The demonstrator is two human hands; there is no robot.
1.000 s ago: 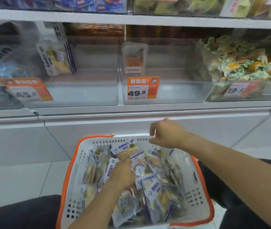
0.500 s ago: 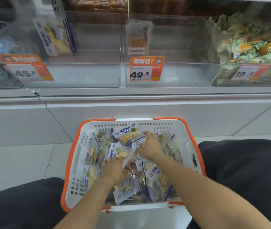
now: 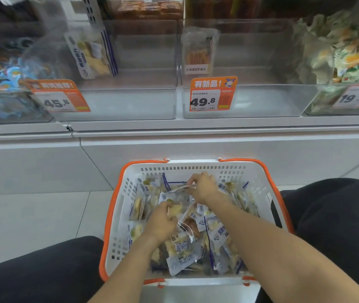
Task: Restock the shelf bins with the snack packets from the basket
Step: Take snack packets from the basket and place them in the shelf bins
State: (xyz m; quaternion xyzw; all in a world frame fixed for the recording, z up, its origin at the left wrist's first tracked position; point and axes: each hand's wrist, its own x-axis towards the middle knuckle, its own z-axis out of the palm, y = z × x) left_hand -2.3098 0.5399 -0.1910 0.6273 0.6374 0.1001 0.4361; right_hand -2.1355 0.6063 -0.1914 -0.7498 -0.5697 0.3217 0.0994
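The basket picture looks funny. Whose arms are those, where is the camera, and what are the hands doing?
The camera sits on a person's head and looks down, so you see their own arms. They are crouched in a shop, in front of a shelf.

On the floor between their knees is a white basket with orange edges, full of snack packets. The left hand and the right hand are both inside it, gripping a clear packet between them.

Above is the shelf with clear bins. The bin marked 45.8 has just one matching packet leaning inside, and the bin marked 49.8 also looks nearly empty.
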